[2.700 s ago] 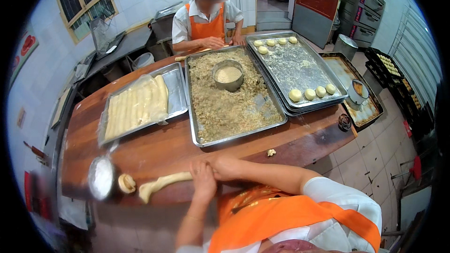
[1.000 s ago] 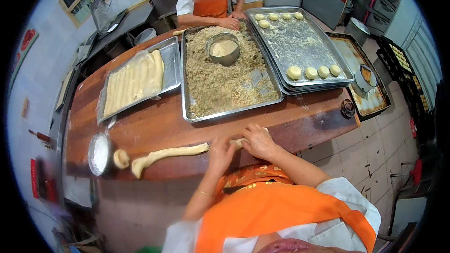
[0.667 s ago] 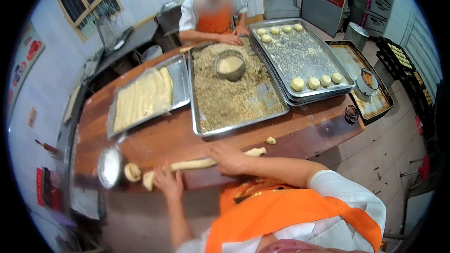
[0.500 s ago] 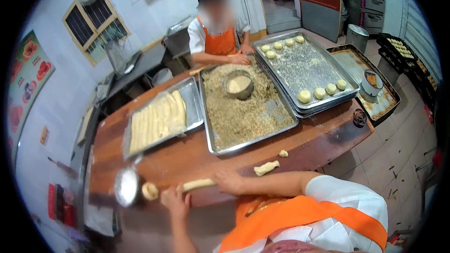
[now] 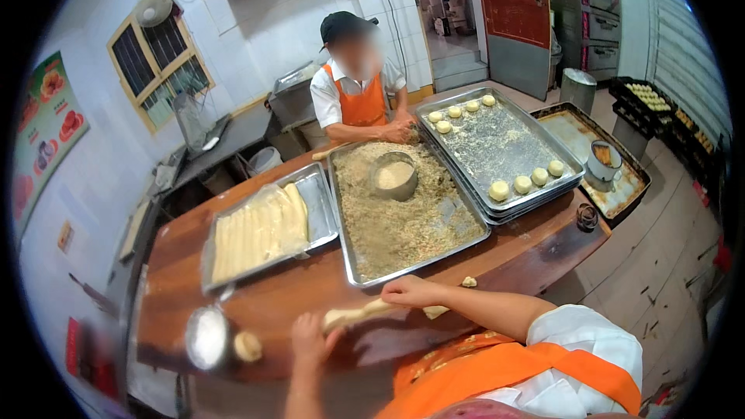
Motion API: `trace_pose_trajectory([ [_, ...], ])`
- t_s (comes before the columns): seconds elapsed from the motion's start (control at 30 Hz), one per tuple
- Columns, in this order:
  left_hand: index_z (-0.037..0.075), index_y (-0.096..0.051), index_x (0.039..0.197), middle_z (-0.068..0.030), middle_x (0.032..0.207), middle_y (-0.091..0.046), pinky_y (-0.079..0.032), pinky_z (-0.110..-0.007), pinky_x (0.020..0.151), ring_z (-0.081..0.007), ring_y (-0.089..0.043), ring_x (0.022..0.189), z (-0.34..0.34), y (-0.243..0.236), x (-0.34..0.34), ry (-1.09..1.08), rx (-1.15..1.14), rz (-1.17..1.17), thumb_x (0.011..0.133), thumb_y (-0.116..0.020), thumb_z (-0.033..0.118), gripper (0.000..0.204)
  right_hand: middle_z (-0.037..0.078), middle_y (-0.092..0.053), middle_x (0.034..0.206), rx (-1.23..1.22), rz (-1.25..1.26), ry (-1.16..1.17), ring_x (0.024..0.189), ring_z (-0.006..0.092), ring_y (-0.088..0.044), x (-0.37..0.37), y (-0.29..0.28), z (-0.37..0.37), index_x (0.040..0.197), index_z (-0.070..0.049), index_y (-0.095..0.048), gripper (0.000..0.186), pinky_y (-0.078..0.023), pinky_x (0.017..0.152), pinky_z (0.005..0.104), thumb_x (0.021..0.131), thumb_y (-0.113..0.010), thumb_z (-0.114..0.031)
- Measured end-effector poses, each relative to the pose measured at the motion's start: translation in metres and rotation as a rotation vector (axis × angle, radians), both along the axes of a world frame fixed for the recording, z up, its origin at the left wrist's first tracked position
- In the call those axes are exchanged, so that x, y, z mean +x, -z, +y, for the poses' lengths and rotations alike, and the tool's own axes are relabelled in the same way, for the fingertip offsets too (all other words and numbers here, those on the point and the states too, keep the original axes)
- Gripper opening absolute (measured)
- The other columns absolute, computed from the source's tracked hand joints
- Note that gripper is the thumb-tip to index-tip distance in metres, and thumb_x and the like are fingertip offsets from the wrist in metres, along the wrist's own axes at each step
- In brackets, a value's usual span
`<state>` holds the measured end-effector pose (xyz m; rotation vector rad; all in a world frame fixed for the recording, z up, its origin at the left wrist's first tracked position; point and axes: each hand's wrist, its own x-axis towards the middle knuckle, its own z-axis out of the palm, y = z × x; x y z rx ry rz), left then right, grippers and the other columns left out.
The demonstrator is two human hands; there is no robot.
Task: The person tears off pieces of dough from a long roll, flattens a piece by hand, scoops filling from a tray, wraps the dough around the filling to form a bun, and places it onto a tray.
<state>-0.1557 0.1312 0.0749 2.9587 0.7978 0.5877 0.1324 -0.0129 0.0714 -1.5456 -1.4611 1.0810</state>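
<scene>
A pale dough rope point(image 5: 358, 315) stretches between my two hands along the near side of the wooden table. My right hand point(image 5: 409, 292) is closed round its right end. At its left end my left hand point(image 5: 310, 339), slightly blurred, has the dough between thumb and fingers. Partly hidden under my right wrist lies a dough piece point(image 5: 435, 312); a small dough scrap point(image 5: 469, 282) sits just beyond. Left of my left hand are a round dough lump point(image 5: 247, 347) and a metal bowl of white powder point(image 5: 207, 338).
Dough strips point(image 5: 256, 230) lie on a left tray point(image 5: 320, 217). A middle tray point(image 5: 475, 237) holds crumbly filling and a round container point(image 5: 394, 178). Stacked trays point(image 5: 528, 147) carry several dough balls. Across the table a co-worker point(image 5: 363, 101) has both hands at the filling.
My hands and the dough rope have shifted right, and the rope now slants up toward my right hand. That hand has moved over the dough piece. The whole view has tilted slightly.
</scene>
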Motion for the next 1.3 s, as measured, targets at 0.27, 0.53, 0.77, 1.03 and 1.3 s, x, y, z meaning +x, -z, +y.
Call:
trace_pose_trajectory([
  [0.27,0.010,-0.056,0.135,-0.0176,0.118,-0.057,-0.046,-0.046,0.093,-0.0363,-0.055,0.109,0.005,0.041,-0.034,-0.053,-0.176,-0.034,0.079,-0.077,0.011,0.060,0.021,-0.060,0.111,0.335,-0.669,0.095,0.107,0.0401,-0.057,0.003,0.027,-0.058,0.109,-0.001,-0.063,0.035,-0.048,0.090,0.0479,0.079,-0.073,-0.016],
  [0.53,0.006,-0.066,0.121,-0.0180,0.119,-0.062,-0.044,-0.052,0.095,-0.0370,-0.056,0.116,0.036,-0.008,-0.055,-0.131,0.220,0.105,0.078,-0.066,0.001,0.043,0.022,-0.058,0.105,0.360,-0.666,0.126,0.102,0.0406,-0.058,0.000,0.024,-0.063,0.110,0.002,-0.062,0.034,-0.048,0.089,0.0475,0.077,-0.065,-0.006],
  [0.77,-0.002,-0.055,0.127,-0.0231,0.124,-0.058,-0.042,-0.047,0.103,-0.0422,-0.053,0.119,-0.061,-0.002,0.069,0.232,-0.283,-0.200,0.078,-0.078,0.009,0.055,0.023,-0.059,0.100,0.299,-0.704,0.141,0.098,0.0418,-0.060,0.008,0.048,-0.061,0.107,0.000,-0.056,0.030,-0.049,0.083,0.0487,0.081,-0.067,-0.009],
  [1.03,0.002,-0.049,0.133,-0.0184,0.123,-0.060,-0.047,-0.046,0.095,-0.0381,-0.058,0.115,-0.113,0.039,0.153,0.354,-0.591,-0.289,0.080,-0.074,0.004,0.058,0.020,-0.059,0.104,0.351,-0.327,0.213,0.101,0.0402,-0.058,0.017,0.009,-0.071,0.106,-0.002,-0.057,0.031,-0.049,0.085,0.0449,0.082,-0.073,-0.014],
  [1.3,0.001,-0.053,0.125,-0.0225,0.115,-0.058,-0.047,-0.047,0.090,-0.0431,-0.056,0.107,-0.111,0.049,0.161,0.345,-0.391,-0.274,0.077,-0.064,-0.005,0.049,0.020,-0.060,0.108,0.411,-0.276,0.300,0.103,0.0393,-0.059,0.021,0.028,-0.077,0.108,-0.003,-0.063,0.032,-0.049,0.090,0.0436,0.081,-0.075,-0.016],
])
